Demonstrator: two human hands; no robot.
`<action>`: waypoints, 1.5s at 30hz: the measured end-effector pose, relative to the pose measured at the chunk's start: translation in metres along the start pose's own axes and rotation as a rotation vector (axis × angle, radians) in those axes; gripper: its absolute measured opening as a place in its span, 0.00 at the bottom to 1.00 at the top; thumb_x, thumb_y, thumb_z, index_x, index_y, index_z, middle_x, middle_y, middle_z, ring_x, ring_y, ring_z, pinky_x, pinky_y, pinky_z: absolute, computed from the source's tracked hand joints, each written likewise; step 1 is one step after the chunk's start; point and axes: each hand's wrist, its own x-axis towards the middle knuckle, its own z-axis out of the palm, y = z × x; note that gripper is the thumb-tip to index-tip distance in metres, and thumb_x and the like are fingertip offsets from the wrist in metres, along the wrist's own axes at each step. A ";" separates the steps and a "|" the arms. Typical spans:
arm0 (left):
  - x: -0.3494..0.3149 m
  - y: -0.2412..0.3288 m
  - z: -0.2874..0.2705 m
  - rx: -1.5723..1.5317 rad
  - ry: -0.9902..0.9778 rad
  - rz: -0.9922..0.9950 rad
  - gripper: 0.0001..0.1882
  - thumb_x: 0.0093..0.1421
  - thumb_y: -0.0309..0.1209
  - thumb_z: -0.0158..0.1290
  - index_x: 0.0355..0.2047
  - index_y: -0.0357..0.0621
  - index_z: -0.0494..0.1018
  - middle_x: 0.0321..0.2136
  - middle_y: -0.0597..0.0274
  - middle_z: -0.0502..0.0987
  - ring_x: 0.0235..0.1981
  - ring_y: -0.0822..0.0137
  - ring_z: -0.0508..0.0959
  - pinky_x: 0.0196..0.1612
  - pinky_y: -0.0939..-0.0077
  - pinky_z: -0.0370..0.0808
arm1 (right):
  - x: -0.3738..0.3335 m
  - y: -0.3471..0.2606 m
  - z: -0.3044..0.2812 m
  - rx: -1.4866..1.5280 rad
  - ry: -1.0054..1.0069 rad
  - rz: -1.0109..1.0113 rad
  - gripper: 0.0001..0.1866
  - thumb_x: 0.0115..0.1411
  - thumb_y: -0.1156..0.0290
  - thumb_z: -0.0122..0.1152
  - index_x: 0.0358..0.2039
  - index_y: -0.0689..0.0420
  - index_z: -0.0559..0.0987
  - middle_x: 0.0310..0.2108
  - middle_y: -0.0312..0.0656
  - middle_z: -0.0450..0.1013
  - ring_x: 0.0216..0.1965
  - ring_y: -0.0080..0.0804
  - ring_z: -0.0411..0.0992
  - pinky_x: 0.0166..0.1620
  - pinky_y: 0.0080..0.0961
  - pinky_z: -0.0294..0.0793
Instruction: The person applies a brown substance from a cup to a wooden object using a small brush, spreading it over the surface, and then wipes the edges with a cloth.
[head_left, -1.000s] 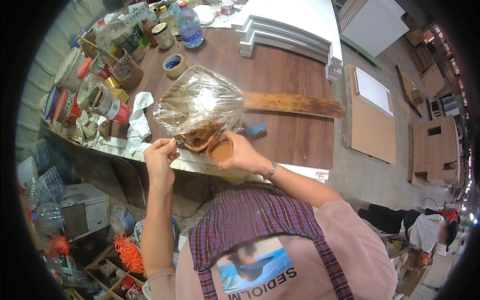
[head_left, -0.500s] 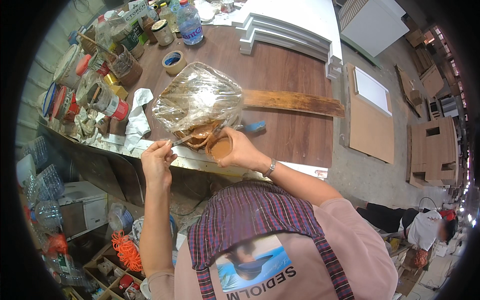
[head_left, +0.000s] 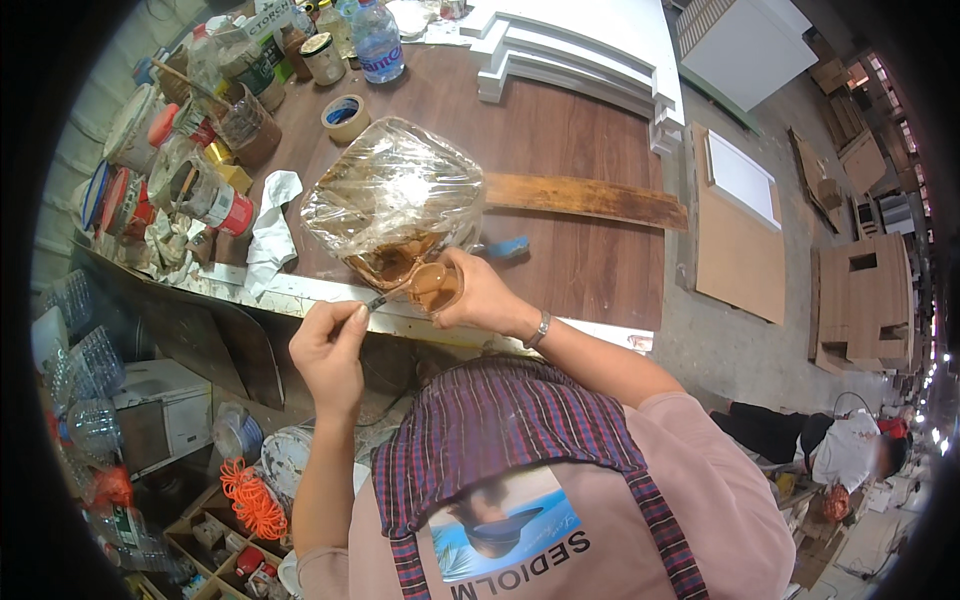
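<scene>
L hand [head_left: 332, 342] pinches a ladle [head_left: 396, 292], R hand [head_left: 487, 300] grips a cup [head_left: 430, 305] nr. the bench [head_left: 580, 265] edge. Ladle's swung from film-wrapped tub's [head_left: 395, 195] opening to over the cup, putting the work, prob., at the cup end.

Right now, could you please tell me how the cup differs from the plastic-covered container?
The cup is smaller than the plastic-covered container. The cup is held in the right hand; the container rests on the table. Clear plastic covers most of the container, but not the cup. Both show brown contents.
</scene>
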 end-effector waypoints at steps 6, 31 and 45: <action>-0.008 0.031 0.004 0.408 -0.054 0.616 0.08 0.47 0.17 0.62 0.30 0.35 0.78 0.22 0.56 0.72 0.22 0.59 0.72 0.26 0.71 0.69 | 0.000 0.000 0.000 -0.034 0.023 -0.044 0.29 0.35 0.73 0.73 0.40 0.64 0.72 0.36 0.41 0.73 0.39 0.25 0.70 0.46 0.24 0.71; -0.013 0.079 -0.013 0.644 -0.077 0.936 0.10 0.48 0.17 0.62 0.33 0.34 0.80 0.20 0.61 0.74 0.22 0.62 0.74 0.38 0.62 0.79 | 0.000 -0.001 0.000 -0.103 0.040 -0.047 0.31 0.33 0.72 0.75 0.41 0.64 0.73 0.36 0.44 0.73 0.40 0.31 0.71 0.46 0.27 0.71; -0.016 0.052 -0.002 0.647 -0.072 0.940 0.12 0.44 0.20 0.63 0.32 0.38 0.81 0.21 0.63 0.72 0.24 0.61 0.75 0.36 0.65 0.79 | 0.002 0.006 0.001 -0.097 0.038 -0.072 0.32 0.34 0.74 0.75 0.43 0.64 0.73 0.40 0.44 0.75 0.44 0.28 0.72 0.51 0.26 0.71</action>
